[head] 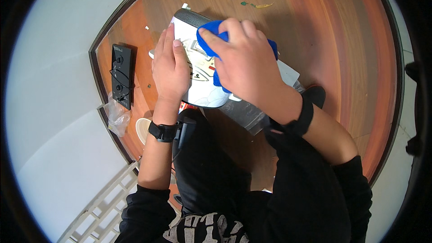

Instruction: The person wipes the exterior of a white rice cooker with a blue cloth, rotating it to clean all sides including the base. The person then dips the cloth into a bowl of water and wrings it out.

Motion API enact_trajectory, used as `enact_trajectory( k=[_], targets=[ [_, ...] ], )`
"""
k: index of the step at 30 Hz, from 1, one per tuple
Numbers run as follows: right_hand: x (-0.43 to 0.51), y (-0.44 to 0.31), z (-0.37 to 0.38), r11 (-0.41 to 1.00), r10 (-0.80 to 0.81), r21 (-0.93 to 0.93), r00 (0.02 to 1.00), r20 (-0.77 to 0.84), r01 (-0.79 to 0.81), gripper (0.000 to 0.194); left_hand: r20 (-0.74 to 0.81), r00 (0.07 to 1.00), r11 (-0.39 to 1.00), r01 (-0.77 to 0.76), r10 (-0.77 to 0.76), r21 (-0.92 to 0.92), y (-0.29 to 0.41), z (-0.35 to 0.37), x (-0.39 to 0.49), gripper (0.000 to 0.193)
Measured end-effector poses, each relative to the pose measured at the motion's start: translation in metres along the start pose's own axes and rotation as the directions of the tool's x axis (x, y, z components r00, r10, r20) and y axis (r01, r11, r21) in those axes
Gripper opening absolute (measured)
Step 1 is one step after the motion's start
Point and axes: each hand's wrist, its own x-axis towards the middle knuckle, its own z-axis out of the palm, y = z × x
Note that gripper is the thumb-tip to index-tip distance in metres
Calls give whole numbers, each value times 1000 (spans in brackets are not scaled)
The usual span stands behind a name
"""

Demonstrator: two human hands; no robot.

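A white appliance (202, 94) with a dark grey upper edge, a printed control panel and a line pattern stands on the wood-look floor before me. My left hand (171, 64) lies along its left side, fingers stretched out and thumb on the front face. A bunched blue cloth (211, 42) is gripped in my right hand (244, 60), which presses it against the right part of the front. Cloth and hand hide part of the panel. Below the appliance, a clear plastic sheet or bag (243, 113) lies near my right leg.
On the left lie a black panel (122, 74) with two knobs and a cable, a crumpled clear bag (118, 118) and a cream-coloured bowl or cup (142, 130). A white flat piece (287, 73) juts out at right. Leaf scraps (258, 5) lie beyond. A white rack (98, 214) stands lower left.
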Motion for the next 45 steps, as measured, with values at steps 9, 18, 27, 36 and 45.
enact_trajectory(
  k=[9,18,27,36,45],
  targets=[
    [-31,-3,-2,996,26,-84,983,181,-11,58,2,999,999,42,-42,-34,3,0,-1,55],
    [-29,-2,-7,1000,6,19,996,89,-7,52,-27,1000,999,-8,9,45,5,0,-6,56],
    [14,-6,-2,970,-115,-201,987,111,135,53,-13,999,998,50,-51,-30,3,-1,-3,56],
    [-30,-5,-9,992,-33,-111,984,173,53,56,28,995,995,96,-95,-33,7,-3,-8,58],
    [-5,-37,3,990,-102,-89,994,50,106,49,61,987,988,151,-149,-24,10,-10,-13,59]
  ],
)
